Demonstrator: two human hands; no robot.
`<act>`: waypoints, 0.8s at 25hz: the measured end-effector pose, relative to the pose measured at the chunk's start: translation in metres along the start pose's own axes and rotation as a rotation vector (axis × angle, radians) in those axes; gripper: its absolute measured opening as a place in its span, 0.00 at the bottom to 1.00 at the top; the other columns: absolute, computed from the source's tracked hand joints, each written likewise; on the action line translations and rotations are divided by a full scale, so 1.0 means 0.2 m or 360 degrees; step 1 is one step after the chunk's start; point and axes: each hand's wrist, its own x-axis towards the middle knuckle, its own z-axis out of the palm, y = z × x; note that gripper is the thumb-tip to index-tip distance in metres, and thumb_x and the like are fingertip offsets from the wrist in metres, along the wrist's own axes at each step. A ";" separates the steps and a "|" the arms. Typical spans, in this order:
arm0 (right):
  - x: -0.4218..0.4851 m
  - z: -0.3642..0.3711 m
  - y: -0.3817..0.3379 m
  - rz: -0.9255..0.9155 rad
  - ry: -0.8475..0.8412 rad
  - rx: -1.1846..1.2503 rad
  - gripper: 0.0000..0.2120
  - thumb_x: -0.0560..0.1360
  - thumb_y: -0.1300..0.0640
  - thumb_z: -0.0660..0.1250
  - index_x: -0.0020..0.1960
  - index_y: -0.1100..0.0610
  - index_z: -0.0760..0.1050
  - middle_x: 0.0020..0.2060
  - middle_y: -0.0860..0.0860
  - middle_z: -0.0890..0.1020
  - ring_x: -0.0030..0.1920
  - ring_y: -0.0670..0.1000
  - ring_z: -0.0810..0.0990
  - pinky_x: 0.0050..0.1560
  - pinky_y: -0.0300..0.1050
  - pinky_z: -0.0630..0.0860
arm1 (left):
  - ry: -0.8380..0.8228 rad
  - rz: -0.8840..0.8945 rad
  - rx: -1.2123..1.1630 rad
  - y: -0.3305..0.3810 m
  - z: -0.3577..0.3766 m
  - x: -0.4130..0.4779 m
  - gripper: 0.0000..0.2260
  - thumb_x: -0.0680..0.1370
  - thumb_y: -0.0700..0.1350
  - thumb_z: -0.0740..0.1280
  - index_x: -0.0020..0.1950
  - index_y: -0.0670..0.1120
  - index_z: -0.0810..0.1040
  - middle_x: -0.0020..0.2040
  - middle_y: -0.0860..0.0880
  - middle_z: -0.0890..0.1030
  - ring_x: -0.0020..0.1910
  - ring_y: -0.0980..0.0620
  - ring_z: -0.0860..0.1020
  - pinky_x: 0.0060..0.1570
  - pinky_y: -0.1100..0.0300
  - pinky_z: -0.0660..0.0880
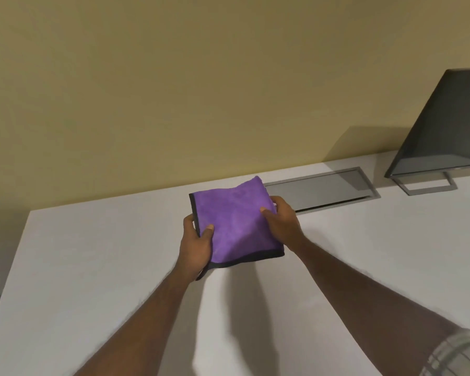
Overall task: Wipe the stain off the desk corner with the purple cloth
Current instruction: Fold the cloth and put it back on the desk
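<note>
A folded purple cloth (235, 223) with a dark hem hangs just above the white desk (98, 256), held flat between both hands. My left hand (197, 246) pinches its left edge, thumb on top. My right hand (281, 222) grips its right edge, thumb pressed on the top face. The desk's far left corner (34, 214) lies well to the left of the cloth. No stain shows on the desk surface from here.
A grey cable flap (323, 189) is set into the desk just behind my right hand. A dark monitor (442, 131) on a grey stand (425, 185) sits at the back right. A tan wall runs behind the desk; the desk's left edge drops off.
</note>
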 end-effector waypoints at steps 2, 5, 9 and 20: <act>0.19 0.03 0.02 0.0016 0.0010 -0.0071 0.18 0.77 0.52 0.65 0.64 0.58 0.74 0.51 0.50 0.78 0.50 0.52 0.76 0.50 0.45 0.70 | -0.0019 -0.0076 0.0048 0.01 0.04 0.18 0.18 0.80 0.43 0.63 0.68 0.47 0.62 0.55 0.48 0.77 0.49 0.51 0.80 0.40 0.62 0.77; 0.40 0.08 0.06 -0.0002 0.0052 -0.0197 0.15 0.78 0.60 0.65 0.64 0.60 0.75 0.54 0.55 0.81 0.50 0.52 0.75 0.50 0.41 0.67 | -0.0042 -0.0137 0.0117 0.01 0.09 0.37 0.19 0.77 0.37 0.62 0.66 0.47 0.61 0.56 0.45 0.77 0.50 0.48 0.80 0.43 0.56 0.77; 0.55 0.15 0.11 0.0021 0.0037 -0.0273 0.18 0.78 0.62 0.65 0.67 0.61 0.73 0.60 0.57 0.80 0.60 0.58 0.77 0.56 0.43 0.69 | 0.0015 -0.0170 0.0279 -0.02 0.13 0.55 0.20 0.76 0.37 0.63 0.65 0.46 0.62 0.57 0.44 0.76 0.50 0.46 0.78 0.48 0.52 0.76; 0.44 0.28 0.26 -0.0492 -0.0087 -0.1100 0.36 0.76 0.36 0.63 0.78 0.54 0.61 0.79 0.56 0.58 0.79 0.59 0.55 0.77 0.55 0.55 | -0.0098 0.0467 0.1441 -0.16 0.09 0.55 0.37 0.77 0.62 0.64 0.80 0.48 0.55 0.81 0.41 0.51 0.79 0.40 0.53 0.76 0.44 0.57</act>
